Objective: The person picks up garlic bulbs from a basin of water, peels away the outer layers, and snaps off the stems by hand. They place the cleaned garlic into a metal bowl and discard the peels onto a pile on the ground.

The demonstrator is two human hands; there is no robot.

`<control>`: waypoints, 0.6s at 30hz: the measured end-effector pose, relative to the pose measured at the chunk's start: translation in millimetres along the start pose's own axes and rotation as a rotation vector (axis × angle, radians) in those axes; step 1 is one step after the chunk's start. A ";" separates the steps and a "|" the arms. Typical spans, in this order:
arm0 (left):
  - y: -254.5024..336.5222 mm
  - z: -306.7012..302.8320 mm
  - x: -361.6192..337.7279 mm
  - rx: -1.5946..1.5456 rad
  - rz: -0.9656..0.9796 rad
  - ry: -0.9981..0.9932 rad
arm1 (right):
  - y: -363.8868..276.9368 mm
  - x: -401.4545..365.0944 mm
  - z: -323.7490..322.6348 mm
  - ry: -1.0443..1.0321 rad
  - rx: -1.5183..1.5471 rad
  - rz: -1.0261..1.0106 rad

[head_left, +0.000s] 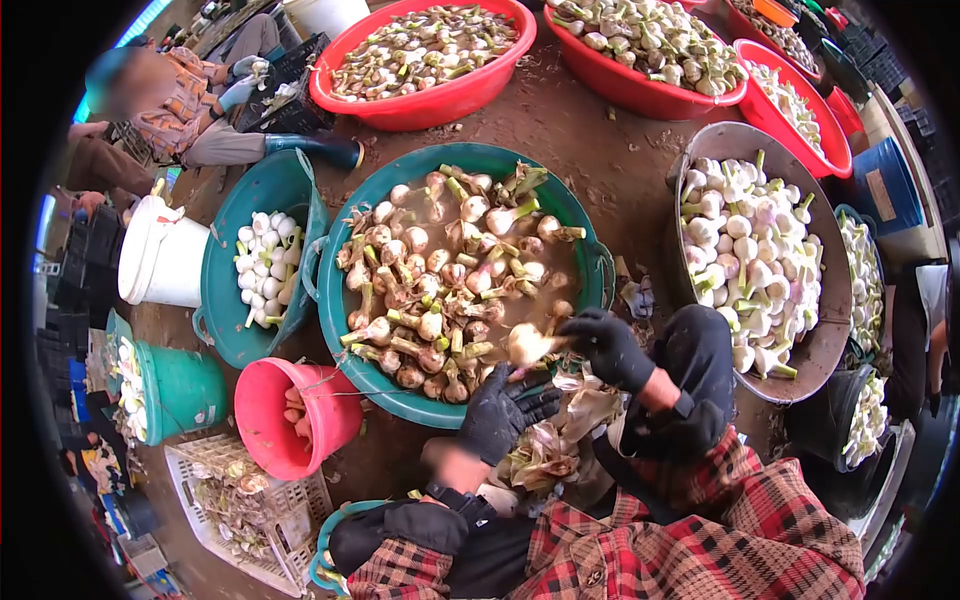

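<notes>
One garlic bulb (pixel 527 343) held over near rim of green basin (pixel 400 405)
The right hand (pixel 605 345) closed, pinching it; left hand (pixel 505 410) half open just beneath, fingertips touching; peelings (pixel 545 455) piled below

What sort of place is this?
Probably an outdoor garlic-washing yard: bare dirt ground, a green basin of muddy garlic soaking, a metal basin of cleaned white bulbs.

I see the scene through one fisheye camera worn on the person's head, facing forward and steeply down, close above the left hand (pixel 503 412) and right hand (pixel 606 347) near the bottom centre, with the green basin (pixel 329 322) just beyond them and red tubs (pixel 420 108) far at the top.
</notes>
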State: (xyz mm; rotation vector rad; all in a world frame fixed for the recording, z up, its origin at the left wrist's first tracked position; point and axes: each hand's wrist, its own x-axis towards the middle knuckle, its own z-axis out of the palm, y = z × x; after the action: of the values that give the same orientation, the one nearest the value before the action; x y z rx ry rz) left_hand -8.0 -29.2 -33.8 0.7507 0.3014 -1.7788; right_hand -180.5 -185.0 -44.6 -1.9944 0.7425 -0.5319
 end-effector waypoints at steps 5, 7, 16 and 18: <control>2.7 18.7 -10.3 0.226 0.321 -0.040 | -32.1 -16.9 10.2 0.052 0.040 -0.023; -2.6 20.1 -7.9 0.205 0.352 0.004 | -44.3 -14.9 8.2 0.116 -0.099 -0.067; -15.3 13.1 -3.2 1.115 0.868 0.383 | -76.2 -18.3 26.9 0.221 -0.187 -0.053; -16.5 15.7 -5.2 1.220 0.925 0.407 | -82.9 -19.9 24.7 0.219 -0.240 -0.070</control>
State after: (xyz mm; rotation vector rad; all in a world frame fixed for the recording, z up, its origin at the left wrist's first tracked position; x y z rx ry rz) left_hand -27.7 -28.3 -21.2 1.7382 -0.8521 -0.7456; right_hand -155.5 -123.0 13.8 -2.2136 0.9086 -0.7409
